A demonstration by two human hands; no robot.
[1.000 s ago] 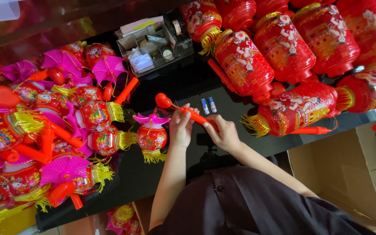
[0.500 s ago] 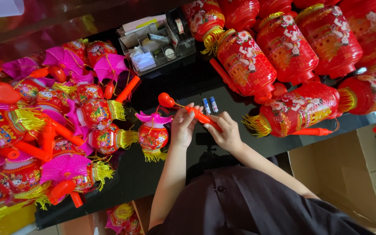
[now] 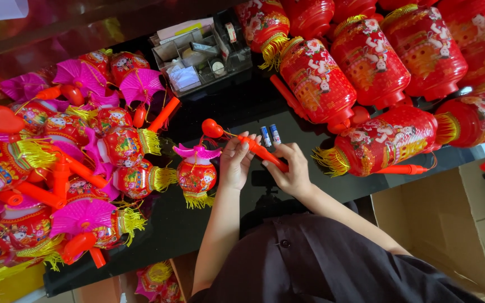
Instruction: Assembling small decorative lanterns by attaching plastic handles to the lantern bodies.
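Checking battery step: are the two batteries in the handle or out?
Out. Both batteries lie side by side on the black table, just beyond the orange handle held by left hand and right hand.

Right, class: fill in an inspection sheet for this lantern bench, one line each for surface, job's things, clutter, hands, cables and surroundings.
Surface: glossy black tabletop, crowded at both ends.
Job's things: orange plastic lantern handle stick with a round red bulb tip; small red lantern with pink roof hanging beside it; two small blue batteries lying just beyond.
Clutter: pile of small pink-and-red tasselled lanterns; big red cylindrical lanterns; grey compartment tray of small parts.
Hands: left hand and right hand both grip the stick.
Cables: nothing seen.
Surroundings: open brown cardboard box on a tiled floor.
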